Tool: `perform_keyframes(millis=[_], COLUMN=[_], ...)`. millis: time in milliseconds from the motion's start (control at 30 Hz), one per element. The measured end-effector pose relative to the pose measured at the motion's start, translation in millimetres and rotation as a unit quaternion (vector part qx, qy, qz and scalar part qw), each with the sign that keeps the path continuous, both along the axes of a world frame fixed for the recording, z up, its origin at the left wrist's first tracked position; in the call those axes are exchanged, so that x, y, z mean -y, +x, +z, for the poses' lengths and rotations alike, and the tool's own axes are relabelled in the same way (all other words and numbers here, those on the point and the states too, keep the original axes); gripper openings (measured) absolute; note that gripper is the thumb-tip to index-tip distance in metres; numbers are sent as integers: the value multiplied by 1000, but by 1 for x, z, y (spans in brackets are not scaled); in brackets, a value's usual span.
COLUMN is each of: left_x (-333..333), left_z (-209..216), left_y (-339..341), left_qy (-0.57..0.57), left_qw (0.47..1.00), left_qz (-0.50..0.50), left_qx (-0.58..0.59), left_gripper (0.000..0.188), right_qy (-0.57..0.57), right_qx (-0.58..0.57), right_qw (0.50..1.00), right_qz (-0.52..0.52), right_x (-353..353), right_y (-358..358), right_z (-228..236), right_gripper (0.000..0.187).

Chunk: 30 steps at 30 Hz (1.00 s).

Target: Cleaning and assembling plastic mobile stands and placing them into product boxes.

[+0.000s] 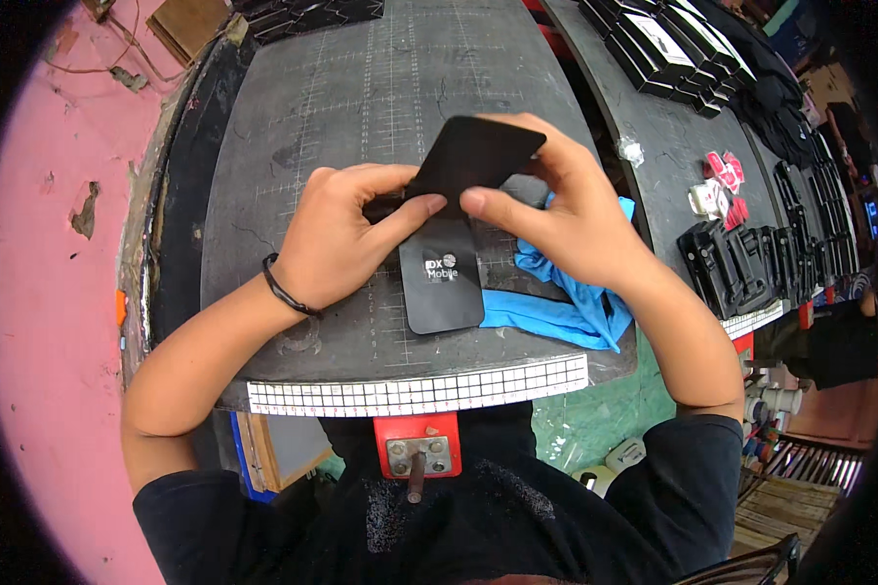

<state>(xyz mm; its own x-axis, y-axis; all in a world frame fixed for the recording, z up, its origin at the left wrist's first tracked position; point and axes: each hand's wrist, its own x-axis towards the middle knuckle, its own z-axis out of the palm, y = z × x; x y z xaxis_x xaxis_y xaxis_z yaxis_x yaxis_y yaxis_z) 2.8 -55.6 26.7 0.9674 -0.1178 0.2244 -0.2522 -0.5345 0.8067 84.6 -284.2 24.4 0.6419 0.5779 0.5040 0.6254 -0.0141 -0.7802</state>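
A black, flat, flexible strip with rounded ends (439,300) is bent between my hands above the grey work surface (293,107). Its lower part carries a small white print, while its upper part tilts up toward the right. My left hand (346,229) pinches the strip at its left side near the bend, thumb on top. From the right, my right hand (576,210) grips the upper part, with the thumb in front and the fingers behind it, partly hidden. A crumpled blue cloth (566,317) lies beside the strip, under my right wrist.
White gridded strip (419,385) lines the table's front edge. Black boxes (658,49) are stacked at the far right, with red and white small pieces (720,185) and rows of black cases (741,268) nearer. More black boxes (307,18) stand at the far left.
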Motion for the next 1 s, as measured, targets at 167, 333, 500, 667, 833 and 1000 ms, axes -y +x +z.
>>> perform_keyframes(millis=[167, 333, 500, 667, 833, 1000], left_x=[-15, -26, -32, -32, -34, -37], left_z=[-18, -20, -19, -15, -23, -21], left_y=[-7, -6, -1, 1, 2, 4], left_qy=[-17, 29, 74, 101, 81, 51], left_qw=[999, 996, 991, 983, 986, 987], left_qz=[17, -17, -49, -77, -83, -103], left_qx=[46, 77, 98, 131, 121, 112], left_gripper=[21, 27, 28, 26, 28, 38], right_qy=[-243, -414, -377, -368, -180, -253], right_qx=[166, 167, 143, 142, 104, 245], right_qw=[954, 894, 915, 919, 978, 930], right_qz=[-51, -13, -16, -1, 10, 106], right_x=[33, 47, 36, 39, 13, -3], right_y=[-10, -15, -18, -17, -43, -43], right_z=[43, 40, 40, 41, 47, 9], right_gripper=[49, 32, 18, 20, 24, 26])
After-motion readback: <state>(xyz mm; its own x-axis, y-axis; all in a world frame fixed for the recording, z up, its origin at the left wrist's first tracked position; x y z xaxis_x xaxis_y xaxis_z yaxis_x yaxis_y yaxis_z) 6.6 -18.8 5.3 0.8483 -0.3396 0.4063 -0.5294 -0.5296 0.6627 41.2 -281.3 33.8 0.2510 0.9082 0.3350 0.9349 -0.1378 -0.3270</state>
